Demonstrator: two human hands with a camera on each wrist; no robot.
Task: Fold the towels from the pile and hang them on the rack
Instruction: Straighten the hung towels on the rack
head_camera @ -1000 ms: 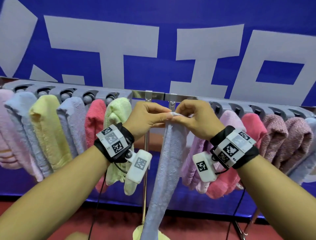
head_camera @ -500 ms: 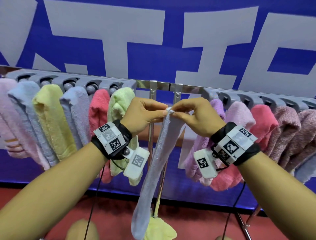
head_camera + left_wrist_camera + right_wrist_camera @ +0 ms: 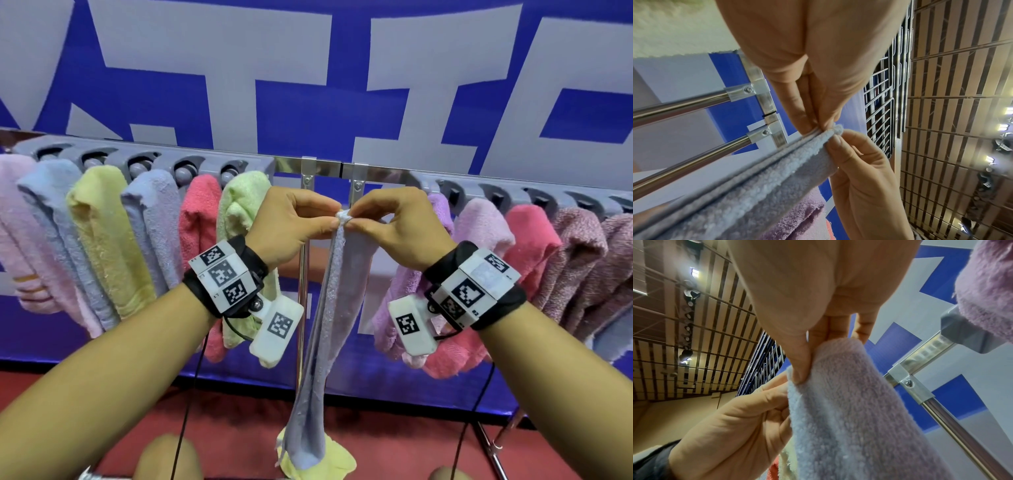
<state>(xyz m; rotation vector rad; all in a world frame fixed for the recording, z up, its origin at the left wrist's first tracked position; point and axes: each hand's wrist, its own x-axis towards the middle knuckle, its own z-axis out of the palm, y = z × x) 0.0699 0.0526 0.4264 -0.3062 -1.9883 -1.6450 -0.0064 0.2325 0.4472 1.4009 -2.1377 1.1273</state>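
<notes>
Head cam sits above and behind both forearms, facing forward and slightly down at the rack [image 3: 322,168] and the blue banner [image 3: 342,51] behind it. Left wrist cam looks up along the left hand [image 3: 818,53] from very close, ceiling slats at right. Right wrist cam does the same along the right hand [image 3: 818,288], ceiling at left. All three views share the pinched top of the pale blue towel [image 3: 334,308] and the rack's centre brackets; each wrist view also catches the opposite hand.
</notes>
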